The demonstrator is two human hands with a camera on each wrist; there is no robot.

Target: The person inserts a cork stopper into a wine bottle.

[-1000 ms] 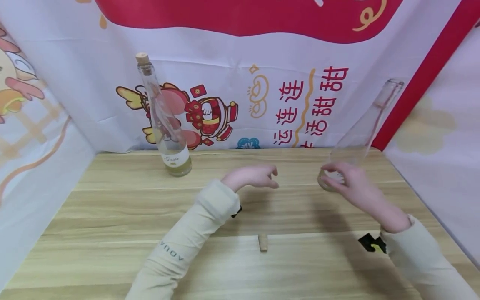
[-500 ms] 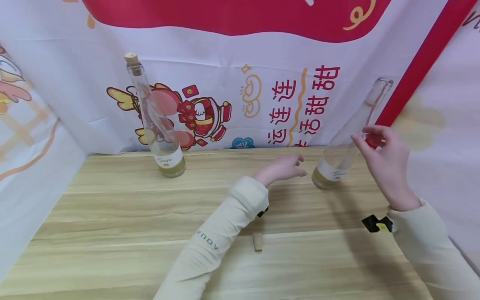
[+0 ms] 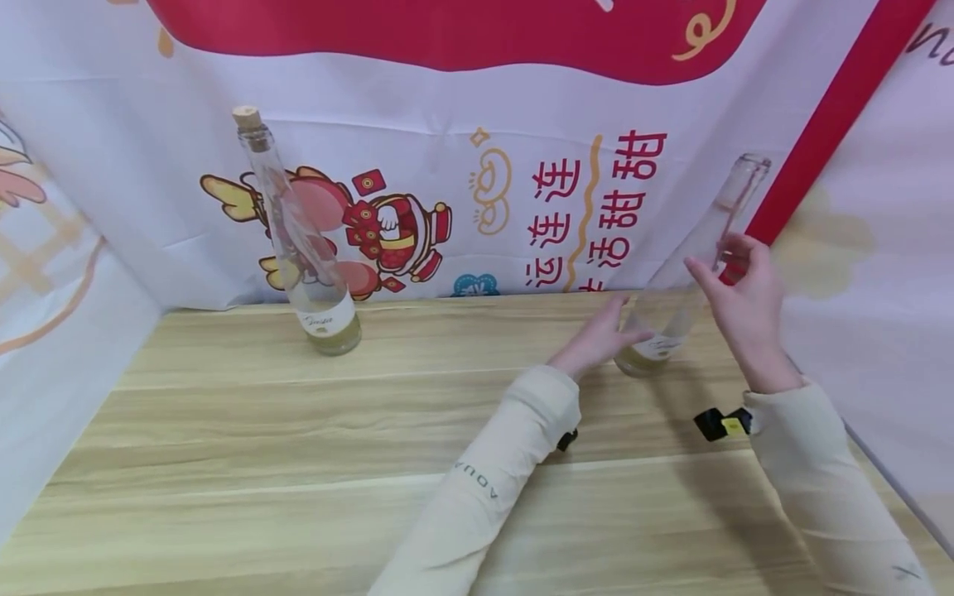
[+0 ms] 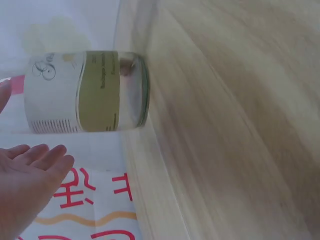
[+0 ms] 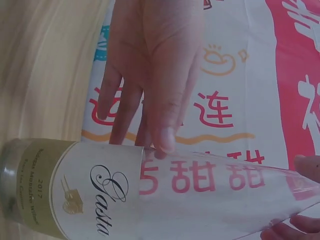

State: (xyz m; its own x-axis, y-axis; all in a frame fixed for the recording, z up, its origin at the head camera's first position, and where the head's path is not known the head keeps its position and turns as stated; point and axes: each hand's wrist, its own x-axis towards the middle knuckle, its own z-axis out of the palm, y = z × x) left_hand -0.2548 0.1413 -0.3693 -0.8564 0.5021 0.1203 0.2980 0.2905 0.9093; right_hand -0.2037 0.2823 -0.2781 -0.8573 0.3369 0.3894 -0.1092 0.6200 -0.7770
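Note:
An uncorked clear glass bottle (image 3: 667, 281) with a white and olive label stands at the back right of the table. My right hand (image 3: 753, 319) grips it below the neck, thumb on one side and fingers on the other. My left hand (image 3: 596, 338) is at the lower body from the left, its fingers extended. A gap shows between the left fingers (image 4: 50, 159) and the label in the left wrist view. The left thumb overlaps the bottle's edge in the right wrist view; I cannot tell whether it touches.
A second bottle (image 3: 316, 285), with a cork (image 3: 247, 117) in its mouth, stands at the back left. The wooden table (image 3: 246, 447) meets a printed cloth backdrop (image 3: 417, 108) behind and cloth walls at both sides.
My left hand has moved right to the bottle. My right hand has risen from near its base to below its neck. The loose cork on the table has dropped from sight behind the left forearm.

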